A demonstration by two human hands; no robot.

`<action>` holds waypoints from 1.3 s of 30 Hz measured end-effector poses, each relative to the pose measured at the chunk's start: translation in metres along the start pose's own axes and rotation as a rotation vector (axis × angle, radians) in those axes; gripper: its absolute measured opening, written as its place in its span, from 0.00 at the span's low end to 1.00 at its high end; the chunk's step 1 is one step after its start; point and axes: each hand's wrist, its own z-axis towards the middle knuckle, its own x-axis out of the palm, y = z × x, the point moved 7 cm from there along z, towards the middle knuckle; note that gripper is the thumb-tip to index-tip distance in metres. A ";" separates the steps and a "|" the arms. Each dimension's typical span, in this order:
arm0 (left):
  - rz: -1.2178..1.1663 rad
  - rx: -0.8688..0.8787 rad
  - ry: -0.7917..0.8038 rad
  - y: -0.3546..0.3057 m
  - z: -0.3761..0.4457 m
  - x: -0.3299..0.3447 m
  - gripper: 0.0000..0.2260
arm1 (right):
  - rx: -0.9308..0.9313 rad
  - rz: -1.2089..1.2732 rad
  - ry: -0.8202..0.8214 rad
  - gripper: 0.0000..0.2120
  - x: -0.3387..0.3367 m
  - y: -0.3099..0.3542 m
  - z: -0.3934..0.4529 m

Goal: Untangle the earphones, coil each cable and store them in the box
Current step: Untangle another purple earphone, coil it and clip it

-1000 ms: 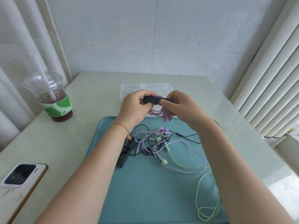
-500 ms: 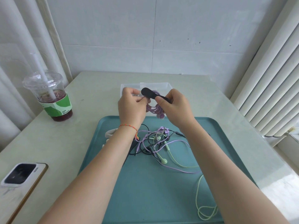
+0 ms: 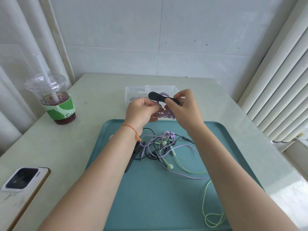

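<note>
Head view: left hand [image 3: 141,110] is gripping the purple coil [image 3: 164,112] over the box [image 3: 133,90] while right hand [image 3: 181,110] is pinching a black strap [image 3: 160,97], likely binding it.

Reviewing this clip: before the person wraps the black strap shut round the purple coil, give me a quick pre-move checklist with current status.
1. Purple coil bundled and held by left hand: ok.
2. Black strap pinched by right hand, lying across the coil: ok.
3. Strap already closed round the coil: not ok, its rounded end sticks out free.
4. Clear box open and just behind the hands: ok.
5. Coil free of the tangle on the teal tray: cannot tell.
6. Other earphones untangled: not ok, green, black and purple cables cross.
</note>
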 end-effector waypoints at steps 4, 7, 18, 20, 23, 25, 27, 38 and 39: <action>0.008 -0.049 0.054 0.002 0.004 -0.001 0.14 | -0.053 -0.169 0.147 0.14 -0.005 0.004 0.005; 0.066 -0.017 0.096 -0.004 0.006 -0.003 0.17 | -0.111 -0.309 0.182 0.11 -0.006 0.010 0.009; 0.552 0.159 -0.335 -0.030 0.049 -0.076 0.08 | -0.087 -0.300 -0.011 0.08 -0.016 0.032 0.081; 0.567 0.085 -0.224 -0.015 0.062 -0.074 0.09 | -0.081 -0.361 0.057 0.09 0.000 0.033 0.091; 0.522 0.064 -0.120 0.000 0.069 -0.069 0.10 | -0.058 -0.545 0.202 0.10 0.025 0.024 0.099; 0.519 0.099 -0.110 0.002 0.071 -0.069 0.10 | -0.034 -0.595 0.253 0.12 0.034 0.017 0.105; 0.532 0.145 -0.115 0.002 0.073 -0.069 0.10 | -0.029 -0.587 0.301 0.13 0.041 0.016 0.107; 0.417 0.149 -0.047 0.012 0.070 -0.072 0.18 | 0.075 -0.706 0.804 0.06 0.096 0.013 0.088; 0.419 0.147 -0.042 0.012 0.069 -0.072 0.19 | 0.076 -0.728 0.774 0.05 0.096 0.013 0.088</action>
